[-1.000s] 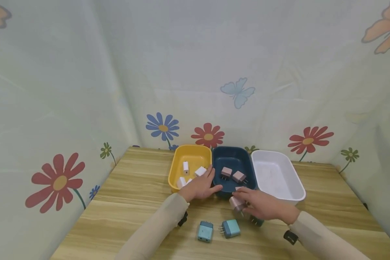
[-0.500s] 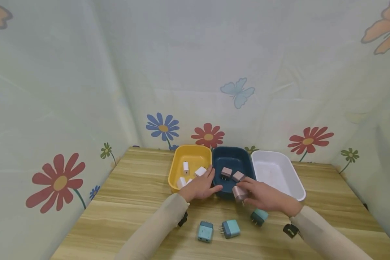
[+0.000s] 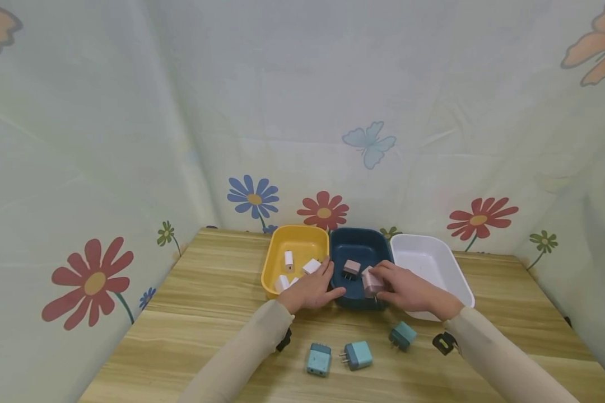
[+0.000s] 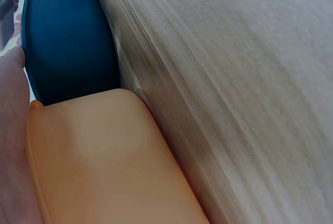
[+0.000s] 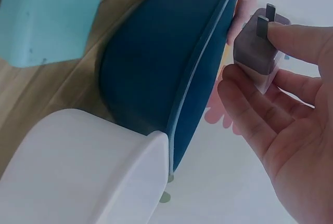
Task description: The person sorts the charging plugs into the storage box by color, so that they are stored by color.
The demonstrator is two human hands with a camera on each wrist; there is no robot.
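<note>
Over the dark blue bin (image 3: 358,239) my right hand (image 3: 408,288) holds a pink charger plug (image 3: 372,284) between thumb and fingers. In the right wrist view the plug's two metal prongs (image 5: 266,20) stick out beside the thumb. Another pink charger plug (image 3: 352,267) lies on the floor of this bin; a further one is mostly hidden by the held plug. My left hand (image 3: 310,286) lies with straight fingers across the adjoining front rims of the yellow bin (image 3: 277,246) and the blue bin. Several white charger plugs (image 3: 288,260) sit in the yellow bin.
A white bin (image 3: 426,254) stands right of the blue one, partly behind my right hand. Three teal charger plugs lie on the wooden table (image 3: 206,324) in front: one left (image 3: 319,359), one in the middle (image 3: 358,355), one right (image 3: 402,334). A flowered cloth hangs behind.
My right hand has carried the pink charger plug from in front of the blue bin up and forward over it, uncovering the right teal plug. The left hand has stayed in place.
</note>
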